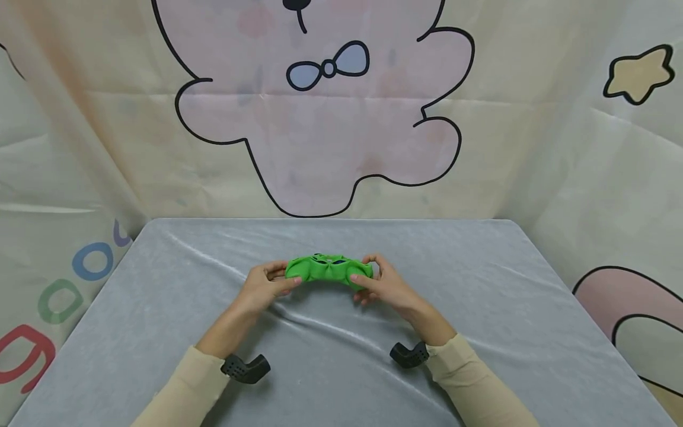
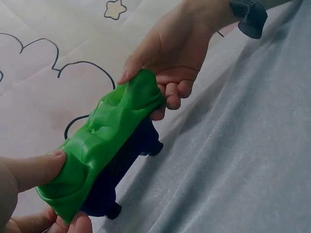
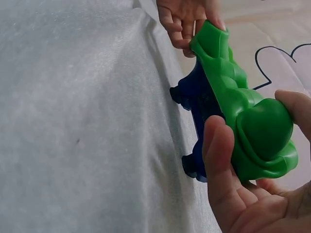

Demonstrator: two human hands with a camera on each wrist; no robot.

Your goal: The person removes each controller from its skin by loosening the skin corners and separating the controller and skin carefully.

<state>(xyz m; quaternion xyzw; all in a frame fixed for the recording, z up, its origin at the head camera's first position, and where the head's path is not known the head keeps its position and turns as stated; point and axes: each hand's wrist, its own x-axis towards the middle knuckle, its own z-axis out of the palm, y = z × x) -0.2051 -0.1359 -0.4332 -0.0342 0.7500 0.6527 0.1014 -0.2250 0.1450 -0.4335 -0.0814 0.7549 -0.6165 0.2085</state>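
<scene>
A green, soft-looking cover (image 1: 328,268) is stretched over a dark blue game controller (image 2: 119,170), whose body shows bare along one side in both wrist views. Two black knobs stick out from that blue side. My left hand (image 1: 261,287) grips the left end, thumb pressed on the cover and fingers underneath. At the other end my right hand (image 1: 386,284) pinches the cover between thumb and fingers. In the right wrist view, the near end of the cover bulges in a rounded lump. Both hands hold the controller just above the cloth.
A grey velvet-like cloth (image 1: 341,367) with some wrinkles covers the table. Black wrist mounts (image 1: 246,369) sit at both cuffs. Behind the table hangs a pale curtain (image 1: 523,142) printed with a cartoon figure, and similar printed cloth stands at both sides.
</scene>
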